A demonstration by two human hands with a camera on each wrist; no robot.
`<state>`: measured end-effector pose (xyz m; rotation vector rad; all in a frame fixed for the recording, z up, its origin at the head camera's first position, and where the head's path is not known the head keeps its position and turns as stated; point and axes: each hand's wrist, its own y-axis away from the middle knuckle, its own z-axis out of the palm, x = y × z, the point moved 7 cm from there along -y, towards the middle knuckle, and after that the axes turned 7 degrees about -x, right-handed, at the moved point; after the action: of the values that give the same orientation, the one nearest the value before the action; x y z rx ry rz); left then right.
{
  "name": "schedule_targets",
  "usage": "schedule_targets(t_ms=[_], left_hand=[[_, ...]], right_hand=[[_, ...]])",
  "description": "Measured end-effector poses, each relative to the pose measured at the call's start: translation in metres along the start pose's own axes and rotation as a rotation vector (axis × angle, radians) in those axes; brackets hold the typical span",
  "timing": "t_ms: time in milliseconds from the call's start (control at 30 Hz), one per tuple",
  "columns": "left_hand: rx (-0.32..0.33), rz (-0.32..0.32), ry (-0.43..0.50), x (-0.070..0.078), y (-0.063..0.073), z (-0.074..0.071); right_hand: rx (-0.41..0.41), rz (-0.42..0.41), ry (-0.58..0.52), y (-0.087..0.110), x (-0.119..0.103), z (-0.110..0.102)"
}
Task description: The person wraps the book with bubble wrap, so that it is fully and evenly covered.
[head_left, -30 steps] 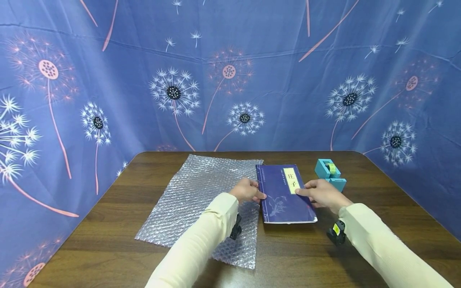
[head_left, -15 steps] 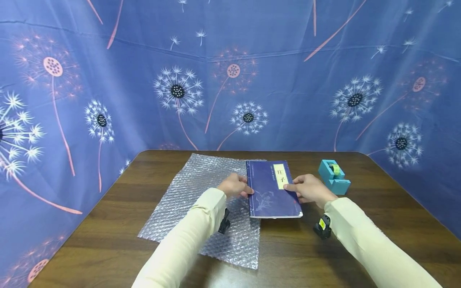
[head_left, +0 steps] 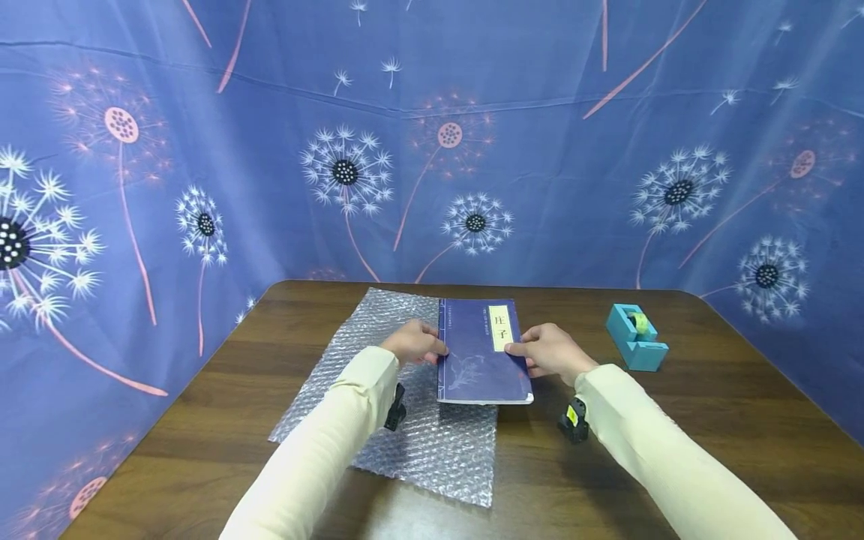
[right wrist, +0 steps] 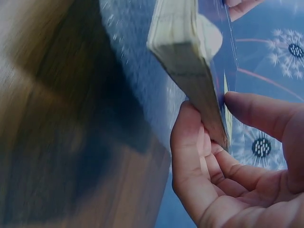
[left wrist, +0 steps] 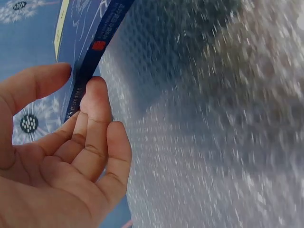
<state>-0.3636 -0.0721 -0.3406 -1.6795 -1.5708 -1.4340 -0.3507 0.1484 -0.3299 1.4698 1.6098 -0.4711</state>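
A dark blue paperback book (head_left: 472,375) with a pale yellow title label is held up over the right part of a bubble wrap sheet (head_left: 432,450). My left hand (head_left: 415,343) pinches its spine edge, thumb on the cover and fingers underneath. On the opposite edge, my right hand (head_left: 555,352) grips the book the same way, thumb beside the label. In the left wrist view the book's spine (left wrist: 102,42) sits between thumb and fingertips, with bubble wrap below. The right wrist view shows the page edges (right wrist: 175,52) above the fingers, and a shadow falls on the table under them.
A turquoise tape dispenser (head_left: 637,337) with a yellow-green roll stands at the right on the brown wooden table (head_left: 702,420). A blue dandelion-print cloth (head_left: 540,150) hangs behind and along both sides of the table.
Both hands have carried the book leftward, from the bubble wrap's right edge to over the sheet. The sheet and the tape dispenser stay in place while the head view shifts slightly.
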Motion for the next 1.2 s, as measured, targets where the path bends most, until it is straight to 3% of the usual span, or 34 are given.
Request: schedule_targets(t_ms=[133,400,767,1033,1200], left_hand=[[0.024,-0.016,0.015,-0.007,0.001,-0.011],[0.059,-0.034,-0.044,-0.02,0.003,-0.031],[0.105,-0.041,-0.016,-0.036,0.007,-0.048],[0.152,-0.078,-0.083,-0.046,0.005,-0.058],[0.161,-0.084,-0.176,-0.046,0.007,-0.061]], right_hand=[[-0.009,-0.015,-0.007,-0.003,-0.008,0.01],[0.009,-0.012,-0.008,-0.017,-0.02,0.03],[0.03,0.011,-0.06,-0.032,-0.025,0.058],[-0.01,-0.004,-0.114,-0.038,-0.031,0.073],[-0.035,0.009,-0.099,-0.041,-0.033,0.08]])
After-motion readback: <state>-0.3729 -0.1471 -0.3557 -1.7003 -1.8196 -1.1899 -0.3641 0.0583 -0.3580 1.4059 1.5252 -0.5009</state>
